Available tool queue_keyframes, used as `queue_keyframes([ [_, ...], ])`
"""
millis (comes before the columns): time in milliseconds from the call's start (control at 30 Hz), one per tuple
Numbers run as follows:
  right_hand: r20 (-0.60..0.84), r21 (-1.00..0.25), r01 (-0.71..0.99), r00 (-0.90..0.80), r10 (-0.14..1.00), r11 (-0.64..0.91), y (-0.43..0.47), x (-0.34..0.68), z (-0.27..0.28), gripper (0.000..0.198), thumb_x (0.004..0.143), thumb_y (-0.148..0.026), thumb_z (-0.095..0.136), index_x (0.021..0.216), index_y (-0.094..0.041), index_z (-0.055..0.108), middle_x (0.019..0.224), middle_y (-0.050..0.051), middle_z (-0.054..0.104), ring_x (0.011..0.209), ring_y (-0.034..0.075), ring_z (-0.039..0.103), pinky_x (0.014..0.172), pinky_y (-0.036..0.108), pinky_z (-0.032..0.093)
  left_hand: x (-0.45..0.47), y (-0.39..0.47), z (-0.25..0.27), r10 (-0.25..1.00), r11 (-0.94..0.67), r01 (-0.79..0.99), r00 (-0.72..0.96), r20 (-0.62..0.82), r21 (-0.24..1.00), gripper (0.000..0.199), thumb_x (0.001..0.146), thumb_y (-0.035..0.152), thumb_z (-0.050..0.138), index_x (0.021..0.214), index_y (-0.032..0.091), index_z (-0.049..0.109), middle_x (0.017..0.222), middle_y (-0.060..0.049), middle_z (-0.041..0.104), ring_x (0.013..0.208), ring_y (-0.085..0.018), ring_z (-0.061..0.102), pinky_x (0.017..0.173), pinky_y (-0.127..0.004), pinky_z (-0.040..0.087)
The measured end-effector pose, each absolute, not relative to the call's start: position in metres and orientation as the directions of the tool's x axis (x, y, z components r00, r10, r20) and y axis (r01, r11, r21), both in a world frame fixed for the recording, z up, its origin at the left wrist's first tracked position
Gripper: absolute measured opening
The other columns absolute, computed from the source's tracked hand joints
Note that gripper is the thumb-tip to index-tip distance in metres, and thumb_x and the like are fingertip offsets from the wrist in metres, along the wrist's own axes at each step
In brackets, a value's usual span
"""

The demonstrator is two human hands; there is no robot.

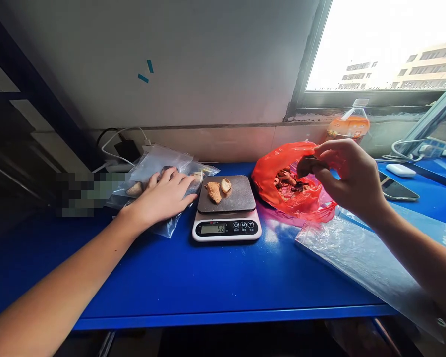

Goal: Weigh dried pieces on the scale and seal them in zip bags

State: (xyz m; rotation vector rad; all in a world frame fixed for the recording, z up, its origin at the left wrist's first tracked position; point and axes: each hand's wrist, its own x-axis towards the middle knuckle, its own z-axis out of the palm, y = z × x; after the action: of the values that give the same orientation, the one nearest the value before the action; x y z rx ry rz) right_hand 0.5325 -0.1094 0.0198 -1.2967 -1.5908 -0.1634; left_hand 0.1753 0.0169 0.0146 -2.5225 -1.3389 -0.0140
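A small kitchen scale (pixel 226 218) stands on the blue table (pixel 193 282); its display shows a reading. Two pale dried pieces (pixel 218 190) lie on its dark platform. My left hand (pixel 165 197) rests flat on clear zip bags (pixel 159 171) that hold similar pieces, just left of the scale. Over a red plastic bag (pixel 282 173) full of dark dried pieces, my right hand (pixel 347 173) pinches one dark dried piece (pixel 307 164) between thumb and fingers.
A stack of empty clear bags (pixel 360 258) lies at the right front. A phone (pixel 396 190) and a white case (pixel 400 170) sit at the far right. A bottle of orange drink (pixel 351 124) stands by the window. Cables (pixel 119 144) and a charger sit at the back left.
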Motion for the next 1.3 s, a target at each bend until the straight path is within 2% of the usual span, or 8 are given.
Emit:
queue_keyframes([
  [133,0.735,-0.519,0.619,-0.028,0.677,0.589,-0.127,0.505,0.02,0.024,0.079,-0.009,0.056,0.098,-0.023,0.058,0.079,0.002,0.071,0.071,0.019,0.07,0.066,0.034,0.057,0.176,0.016,0.015,0.805,-0.535,0.805,0.578,0.135,-0.256,0.056,0.096,0.043,0.041,0.148,0.021,0.042,0.144,-0.013,0.052,0.14,-0.039,0.03,0.11,-0.063,0.025],
  [300,0.613,-0.519,0.553,-0.291,0.735,0.652,-0.133,0.476,0.009,0.017,0.087,-0.008,0.052,0.094,-0.022,0.059,0.075,0.0,0.069,0.064,0.014,0.066,0.062,0.03,0.055,0.177,0.015,0.015,0.803,-0.534,0.802,0.58,0.137,-0.267,0.056,0.096,0.042,0.04,0.148,0.021,0.042,0.144,-0.013,0.052,0.14,-0.039,0.03,0.111,-0.063,0.025],
  [600,0.62,-0.622,0.568,-0.063,0.782,0.539,-0.117,0.471,-0.011,0.015,0.086,-0.017,0.056,0.101,-0.018,0.058,0.095,0.006,0.069,0.077,0.015,0.07,0.067,0.028,0.058,0.179,0.012,0.016,0.812,-0.523,0.805,0.571,0.125,-0.279,0.054,0.097,0.044,0.04,0.147,0.021,0.043,0.146,-0.013,0.05,0.139,-0.038,0.03,0.111,-0.062,0.026],
  [700,0.679,-0.553,0.615,-0.058,0.732,0.562,-0.115,0.474,-0.01,0.014,0.086,-0.016,0.057,0.099,-0.02,0.06,0.091,0.005,0.07,0.078,0.017,0.069,0.07,0.033,0.058,0.179,0.012,0.016,0.816,-0.518,0.806,0.566,0.119,-0.286,0.055,0.097,0.043,0.04,0.148,0.021,0.041,0.146,-0.012,0.05,0.14,-0.038,0.03,0.111,-0.063,0.026],
  [800,0.788,-0.372,0.669,-0.14,0.599,0.644,-0.118,0.476,-0.007,0.013,0.085,-0.012,0.058,0.091,-0.022,0.062,0.087,0.004,0.067,0.08,0.018,0.066,0.071,0.035,0.057,0.18,0.012,0.015,0.821,-0.509,0.81,0.559,0.119,-0.292,0.055,0.098,0.043,0.04,0.149,0.021,0.04,0.147,-0.011,0.05,0.14,-0.038,0.029,0.111,-0.062,0.026],
  [1000,0.872,-0.118,0.741,-0.241,0.427,0.661,-0.129,0.473,-0.002,0.02,0.081,-0.004,0.061,0.079,-0.023,0.065,0.101,0.007,0.057,0.094,0.02,0.062,0.076,0.034,0.055,0.181,0.011,0.015,0.825,-0.5,0.812,0.552,0.12,-0.302,0.056,0.098,0.043,0.04,0.149,0.022,0.04,0.146,-0.012,0.05,0.141,-0.037,0.029,0.111,-0.063,0.027],
  [1133,0.849,-0.096,0.693,-0.318,0.421,0.715,-0.125,0.474,-0.005,0.022,0.085,-0.002,0.058,0.085,-0.023,0.066,0.085,0.004,0.061,0.078,0.015,0.062,0.067,0.029,0.053,0.182,0.01,0.015,0.823,-0.498,0.81,0.554,0.124,-0.309,0.054,0.098,0.042,0.039,0.148,0.021,0.041,0.147,-0.011,0.05,0.14,-0.037,0.029,0.111,-0.062,0.027],
  [1300,0.804,-0.257,0.642,-0.273,0.528,0.722,-0.112,0.47,-0.01,0.024,0.088,-0.004,0.053,0.096,-0.023,0.066,0.091,0.004,0.072,0.083,0.016,0.069,0.073,0.03,0.056,0.181,0.011,0.013,0.821,-0.499,0.811,0.555,0.131,-0.306,0.054,0.098,0.042,0.04,0.148,0.022,0.041,0.148,-0.01,0.05,0.14,-0.037,0.03,0.111,-0.06,0.028],
])
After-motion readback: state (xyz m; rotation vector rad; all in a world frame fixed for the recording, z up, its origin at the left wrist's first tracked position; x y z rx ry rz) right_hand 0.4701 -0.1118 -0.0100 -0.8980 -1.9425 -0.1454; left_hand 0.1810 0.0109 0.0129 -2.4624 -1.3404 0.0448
